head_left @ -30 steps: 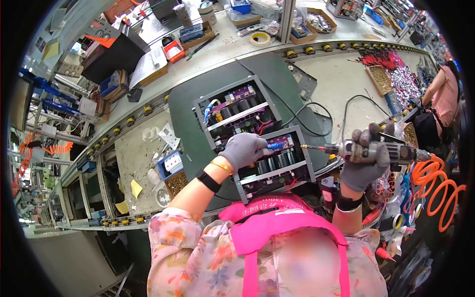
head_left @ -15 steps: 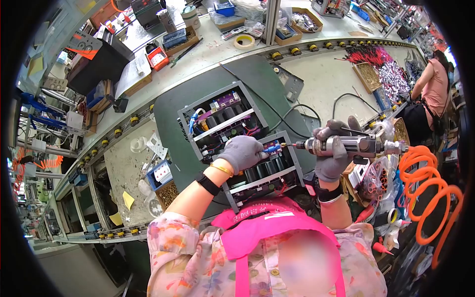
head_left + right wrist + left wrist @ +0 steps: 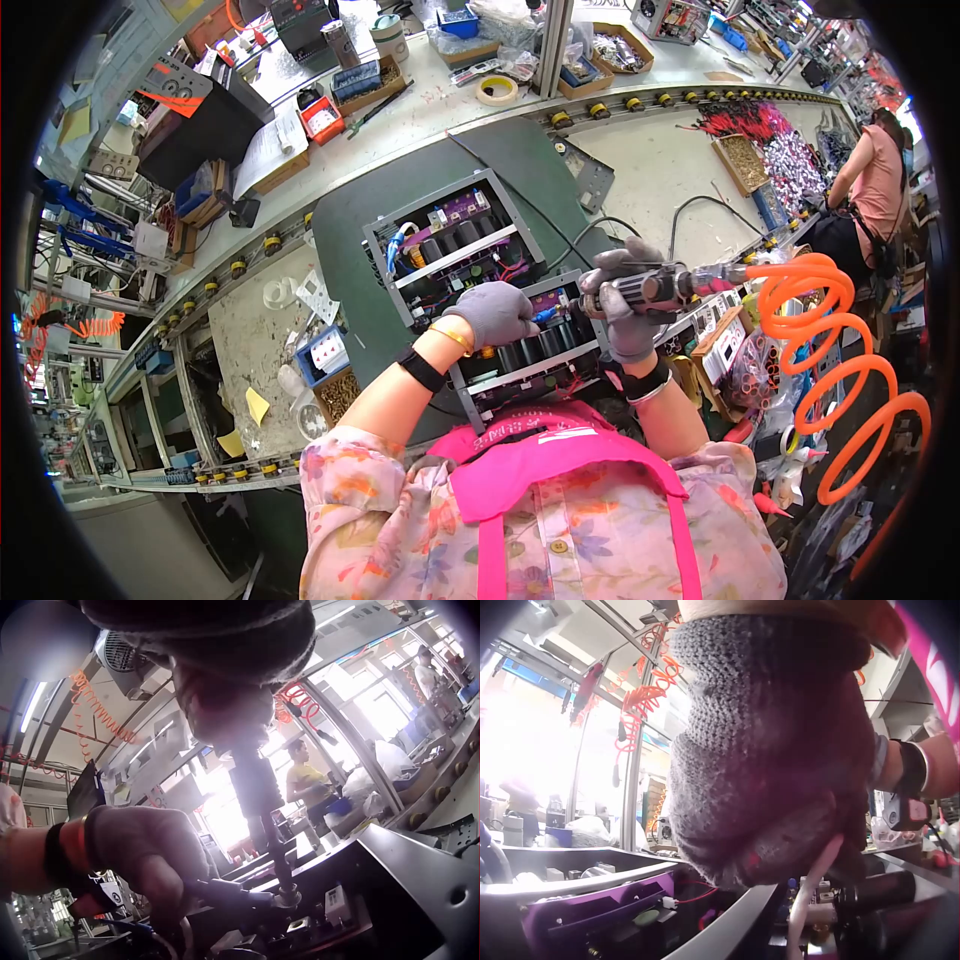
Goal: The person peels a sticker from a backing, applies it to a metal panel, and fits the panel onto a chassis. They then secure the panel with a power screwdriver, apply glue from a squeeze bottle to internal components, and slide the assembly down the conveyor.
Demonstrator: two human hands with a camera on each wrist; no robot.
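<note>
Two open metal-framed units with black cylinders inside lie on a dark green mat, the far unit and the near unit. The gloved left hand reaches over the near unit and pinches a blue-sleeved cable end. A pale cable hangs below the left glove. Gripped in the gloved right hand is a metal power driver on an orange coiled hose. In the right wrist view the driver's bit points down onto a ring-shaped terminal beside the left hand.
A roller-lined rail runs behind the mat. Small-parts boxes stand at the left, more boxes at the right. A black cable crosses the mat. The orange hose coils at the right; another person is beyond.
The right hand and driver have moved left to the near unit, where the bit has come down at the cable end. The left hand has stayed over that unit, holding the blue-sleeved end.
</note>
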